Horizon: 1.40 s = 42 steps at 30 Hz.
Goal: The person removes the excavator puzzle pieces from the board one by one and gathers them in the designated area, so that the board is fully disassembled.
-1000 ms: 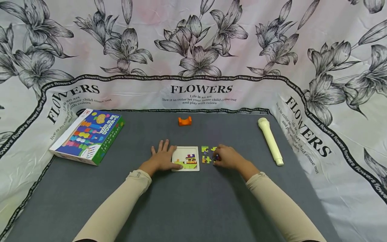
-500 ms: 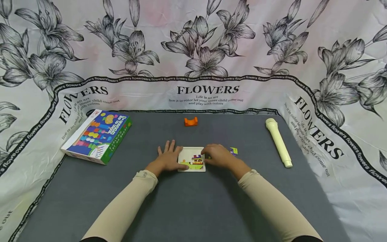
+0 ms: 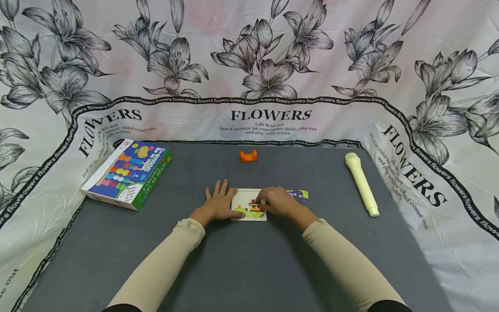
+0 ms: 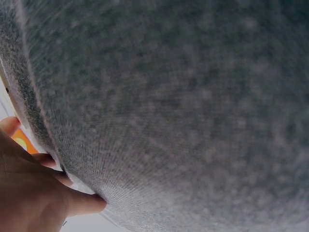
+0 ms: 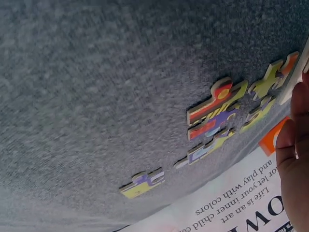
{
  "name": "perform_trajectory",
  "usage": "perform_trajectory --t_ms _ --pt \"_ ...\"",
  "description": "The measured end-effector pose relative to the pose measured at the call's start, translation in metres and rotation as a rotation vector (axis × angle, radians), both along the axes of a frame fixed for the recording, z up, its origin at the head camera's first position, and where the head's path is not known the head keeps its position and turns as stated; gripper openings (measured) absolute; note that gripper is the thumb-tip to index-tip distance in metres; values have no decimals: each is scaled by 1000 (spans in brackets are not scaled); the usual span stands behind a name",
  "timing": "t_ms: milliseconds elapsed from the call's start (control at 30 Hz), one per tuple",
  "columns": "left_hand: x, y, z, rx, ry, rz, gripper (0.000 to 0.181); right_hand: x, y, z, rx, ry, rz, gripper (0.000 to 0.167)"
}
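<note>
A small cream puzzle board (image 3: 242,196) lies flat on the grey table, partly filled with a green and red picture. My left hand (image 3: 216,206) rests at its left edge, fingers spread and thumb on the lower left corner. Over the right side of the board, my right hand (image 3: 279,202) pinches a puzzle piece, mostly hidden by the fingers. Several loose puzzle pieces (image 5: 217,104) lie beside the board in the right wrist view, with a yellow and purple piece (image 5: 142,184) set apart. The left wrist view shows mostly table and part of my left hand (image 4: 36,200).
A blue and green game box (image 3: 128,173) lies at the back left. An orange curved block (image 3: 248,156) sits behind the board. On the right is a pale yellow tube (image 3: 361,184). Flower-printed cloth (image 3: 269,115) rises behind the table.
My right hand has moved left from the loose pieces to the right side of the board, carrying a puzzle piece. My left hand stays at the board. The head view has shifted slightly.
</note>
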<state>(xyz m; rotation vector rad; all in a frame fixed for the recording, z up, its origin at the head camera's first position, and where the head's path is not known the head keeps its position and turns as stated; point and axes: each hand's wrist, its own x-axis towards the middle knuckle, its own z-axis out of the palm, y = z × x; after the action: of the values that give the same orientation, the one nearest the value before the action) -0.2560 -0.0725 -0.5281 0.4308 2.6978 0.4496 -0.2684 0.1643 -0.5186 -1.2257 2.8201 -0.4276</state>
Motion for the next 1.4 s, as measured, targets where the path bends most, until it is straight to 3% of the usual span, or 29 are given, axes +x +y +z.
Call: perform_trajectory --t_ms 200,467,633,833,1167,1400 --pt "2 -9 -1 -12 3 25 96 1 12 4 -25 10 -11 20" --pt "2 -28 10 -26 22 47 96 3 80 8 -81 90 -98 19" --pt "2 -38 13 -26 16 62 97 6 100 2 -102 88 -87 17" --pt "3 -39 7 -22 2 60 98 11 101 -2 -72 85 -62 16" --pt "-4 -15 3 -1 0 5 99 24 114 2 -73 82 -141 15" --pt "-6 -10 7 23 -70 -41 102 18 67 11 -113 91 -60 12"
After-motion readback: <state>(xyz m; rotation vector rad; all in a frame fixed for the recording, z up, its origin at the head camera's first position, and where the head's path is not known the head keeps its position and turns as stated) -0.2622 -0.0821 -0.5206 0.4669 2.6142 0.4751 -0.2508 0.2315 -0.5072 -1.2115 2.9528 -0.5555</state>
